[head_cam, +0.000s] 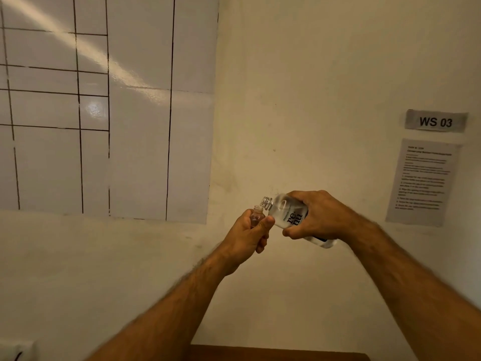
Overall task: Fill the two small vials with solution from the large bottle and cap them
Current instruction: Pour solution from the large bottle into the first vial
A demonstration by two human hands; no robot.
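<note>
The left hand (248, 231) wraps its fingers around a small vial (257, 216), holding it upright with no cap. The right hand (316, 214) grips the big bottle (285, 212), tipped sideways, its open mouth just above the vial's top. Behind is a wall sign (436, 121) reading "WS 03".

Lab workstn: "WS 03" sign (436, 121)

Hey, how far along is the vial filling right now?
Done: the large bottle is uncapped. In hand: the right hand tips it, neck over the open small vial held in the left hand. Left: capping this vial; the second vial and the caps aren't in view.
</note>
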